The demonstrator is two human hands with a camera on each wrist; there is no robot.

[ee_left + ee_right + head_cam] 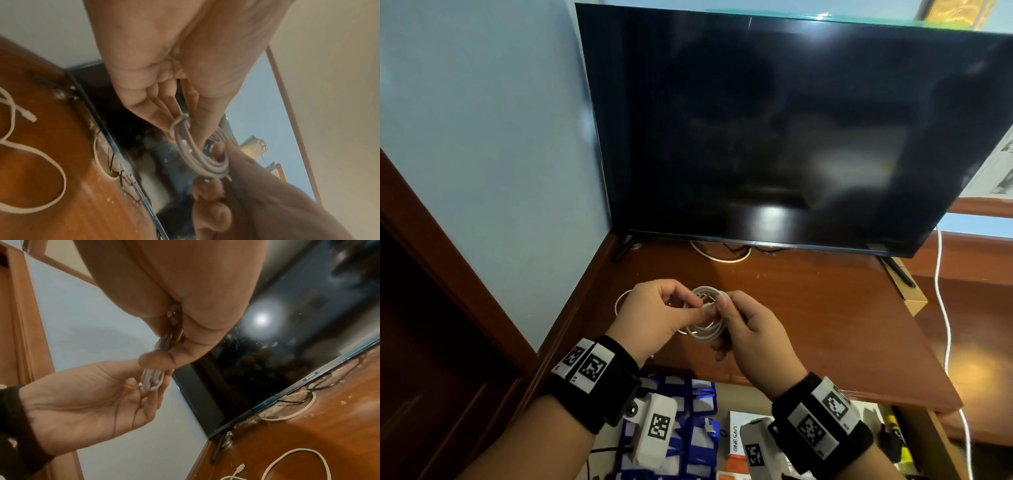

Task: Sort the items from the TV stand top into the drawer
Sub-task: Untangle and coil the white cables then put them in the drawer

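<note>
White coiled cable [705, 313] pinched by both hands, left hand [654, 313] and right hand [753, 330] close together above wooden stand top [808, 308]

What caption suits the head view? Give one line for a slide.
Both hands, left hand and right hand, grip a coiled white cable above the TV stand.
</note>
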